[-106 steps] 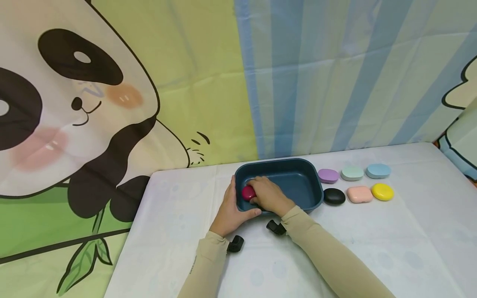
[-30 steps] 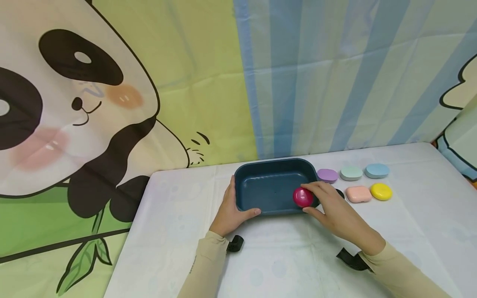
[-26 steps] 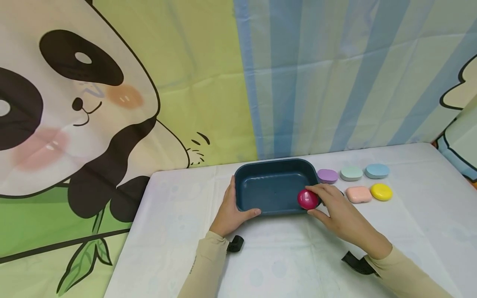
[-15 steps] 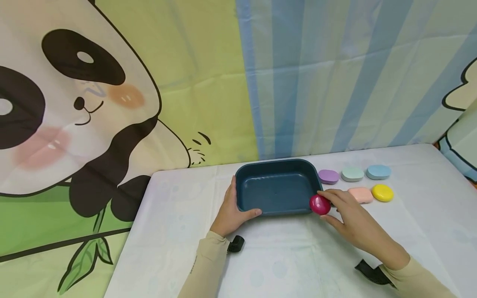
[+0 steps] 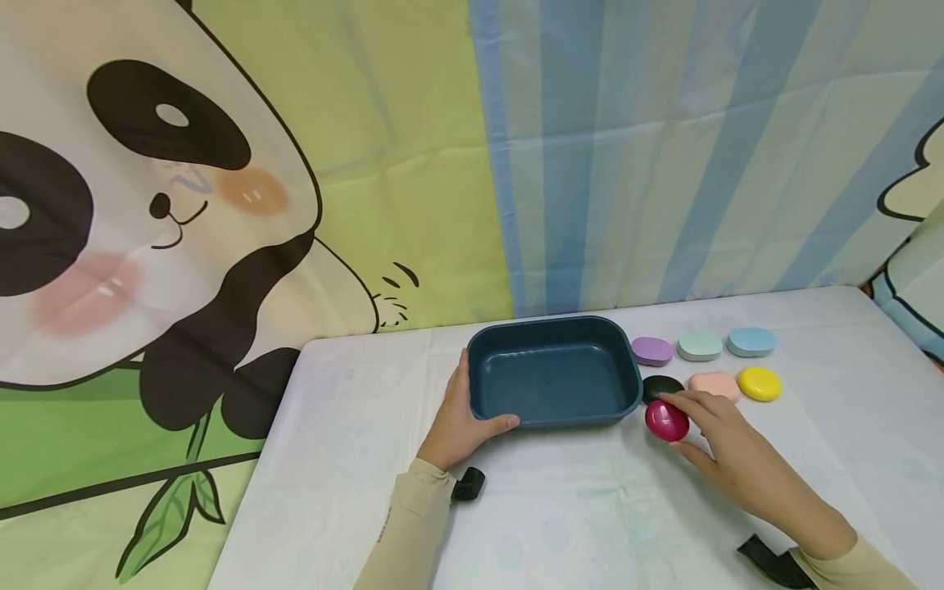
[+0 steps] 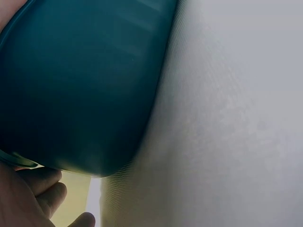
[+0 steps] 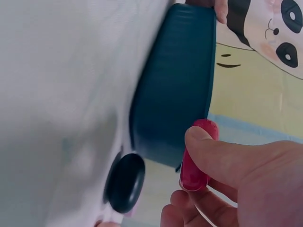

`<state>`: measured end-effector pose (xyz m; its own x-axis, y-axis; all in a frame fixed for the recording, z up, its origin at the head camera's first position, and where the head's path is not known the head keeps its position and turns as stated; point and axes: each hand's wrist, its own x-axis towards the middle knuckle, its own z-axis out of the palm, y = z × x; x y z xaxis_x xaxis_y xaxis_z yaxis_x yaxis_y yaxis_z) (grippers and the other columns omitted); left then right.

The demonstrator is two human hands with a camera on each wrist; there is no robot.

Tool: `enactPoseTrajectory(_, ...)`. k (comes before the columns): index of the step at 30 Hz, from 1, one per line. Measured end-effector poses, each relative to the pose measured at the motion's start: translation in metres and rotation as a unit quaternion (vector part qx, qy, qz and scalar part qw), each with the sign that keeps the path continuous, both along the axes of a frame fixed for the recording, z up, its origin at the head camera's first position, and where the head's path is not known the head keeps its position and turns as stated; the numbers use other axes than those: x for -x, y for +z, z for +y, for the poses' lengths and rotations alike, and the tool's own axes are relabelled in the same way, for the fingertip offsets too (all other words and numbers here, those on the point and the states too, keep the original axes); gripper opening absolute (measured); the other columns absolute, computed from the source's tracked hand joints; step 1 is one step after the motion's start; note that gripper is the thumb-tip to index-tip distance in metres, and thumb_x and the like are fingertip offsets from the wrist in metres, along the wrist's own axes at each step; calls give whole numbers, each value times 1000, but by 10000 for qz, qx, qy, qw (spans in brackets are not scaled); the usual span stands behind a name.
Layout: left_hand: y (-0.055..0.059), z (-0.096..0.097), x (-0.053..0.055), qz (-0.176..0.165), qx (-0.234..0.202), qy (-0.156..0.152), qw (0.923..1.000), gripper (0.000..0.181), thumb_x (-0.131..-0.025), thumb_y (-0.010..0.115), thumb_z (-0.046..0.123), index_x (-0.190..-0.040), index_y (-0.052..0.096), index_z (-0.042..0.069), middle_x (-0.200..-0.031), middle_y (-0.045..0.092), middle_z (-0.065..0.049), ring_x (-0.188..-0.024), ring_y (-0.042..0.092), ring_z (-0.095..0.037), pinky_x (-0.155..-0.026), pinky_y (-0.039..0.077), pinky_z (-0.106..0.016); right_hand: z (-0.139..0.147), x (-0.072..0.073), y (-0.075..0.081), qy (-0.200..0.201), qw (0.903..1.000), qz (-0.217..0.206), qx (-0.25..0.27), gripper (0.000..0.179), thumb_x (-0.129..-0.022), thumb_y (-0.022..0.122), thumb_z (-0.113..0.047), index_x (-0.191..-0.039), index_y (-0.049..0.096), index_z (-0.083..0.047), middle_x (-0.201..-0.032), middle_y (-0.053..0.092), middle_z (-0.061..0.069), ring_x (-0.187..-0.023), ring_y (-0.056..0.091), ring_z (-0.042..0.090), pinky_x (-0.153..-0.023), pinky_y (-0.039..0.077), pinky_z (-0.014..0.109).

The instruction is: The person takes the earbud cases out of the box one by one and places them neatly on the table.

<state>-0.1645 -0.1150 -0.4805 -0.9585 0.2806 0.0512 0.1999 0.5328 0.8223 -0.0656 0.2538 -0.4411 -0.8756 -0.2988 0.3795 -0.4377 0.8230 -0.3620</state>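
Observation:
My right hand (image 5: 745, 463) pinches a glossy red rounded disc (image 5: 667, 420) between thumb and fingers, in front of the black oval piece (image 5: 656, 385). Seen edge-on in the right wrist view, the red disc (image 7: 195, 163) is thick with rounded ends. My left hand (image 5: 460, 418) holds the near left corner of a dark blue rectangular tub (image 5: 560, 415), thumb at the front rim and fingers along the left side. The left wrist view shows the tub wall (image 6: 90, 90) close up. Nothing lies inside the tub.
To the tub's right are small rounded pieces: purple (image 5: 652, 351), mint (image 5: 700, 346) and blue (image 5: 751, 342) at the back, with pink (image 5: 714, 384) and yellow (image 5: 760, 383) in front. A white cloth (image 5: 369, 451) covers the table. Behind hangs a printed curtain (image 5: 413, 164).
My right hand has lifted the red disc from the tub's left end and carried it right, over the rim, to outside the tub. The black piece shows again. The left hand stays put.

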Motion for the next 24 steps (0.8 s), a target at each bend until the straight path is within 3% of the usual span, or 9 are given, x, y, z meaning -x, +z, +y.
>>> enactPoseTrajectory(3,1,0,-1,-8,14,-4,10000,131,-74,85,55,-163,-4,21,-168,5,4,-153,12,-18,-120,24,-50,4,-2,-3,-91,9997,-227,-59,70,-66,91,-3,-129,61,1,-118,58,15,-106,51,28,-80,58,50)
enactPoseTrajectory(5,1,0,-1,-24,31,-7,10000,131,-74,85,55,-162,-6,24,-168,5,4,-153,12,-18,-120,24,-50,7,-2,-6,-109,9994,-325,-74,70,-67,91,-2,-130,60,2,-119,57,18,-106,51,31,-81,56,55)
enactPoseTrajectory(9,1,0,-1,-56,38,-2,10000,130,-74,85,56,-161,-7,28,-168,5,4,-153,12,-17,-120,23,-49,12,-3,-10,-135,9989,-423,-169,68,-69,89,-2,-130,60,3,-126,56,22,-111,51,35,-85,53,59)
enactPoseTrajectory(17,2,0,0,-44,-11,-24,10000,129,-74,85,55,-161,-8,31,-168,4,5,-153,11,-18,-120,23,-50,16,-1,-16,-265,9918,-1208,-313,67,-76,88,-9,-134,58,3,-133,53,27,-115,50,40,-90,52,61)
enactPoseTrajectory(24,2,0,-2,-86,-13,-19,10000,130,-74,85,56,-161,-8,29,-168,4,5,-153,11,-18,-120,24,-51,17,1,-24,-118,9911,-1275,-366,59,-79,85,-9,-131,60,3,-129,57,24,-113,53,40,-90,52,59)
